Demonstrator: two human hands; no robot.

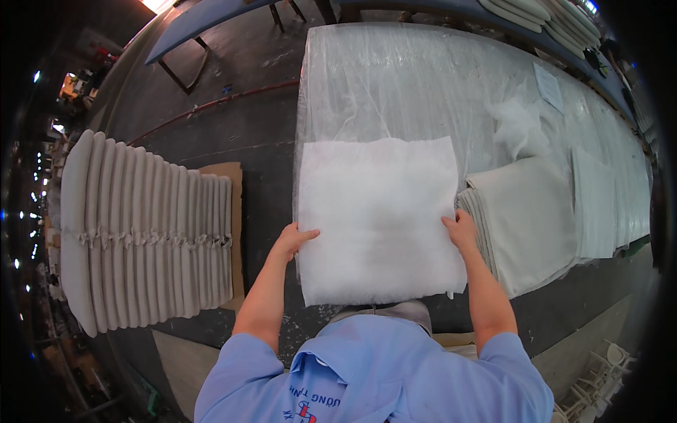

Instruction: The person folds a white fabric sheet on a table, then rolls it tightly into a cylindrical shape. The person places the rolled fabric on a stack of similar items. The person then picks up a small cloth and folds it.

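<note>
A square sheet of fluffy white wadding lies in front of me over the near edge of a plastic-wrapped work surface. My left hand grips its left edge, thumb on top and the other fingers mostly hidden underneath. On the opposite edge my right hand is closed the same way, thumb on the upper face. Just beyond my right hand sits a stack of beige fabric covers, its layered edges facing the wadding.
To the left, a long row of cream cushions leans together beside brown cardboard. More white sheets, a tuft of white fibre and a paper rest on the right of the wrapped surface. A blue table stands far left.
</note>
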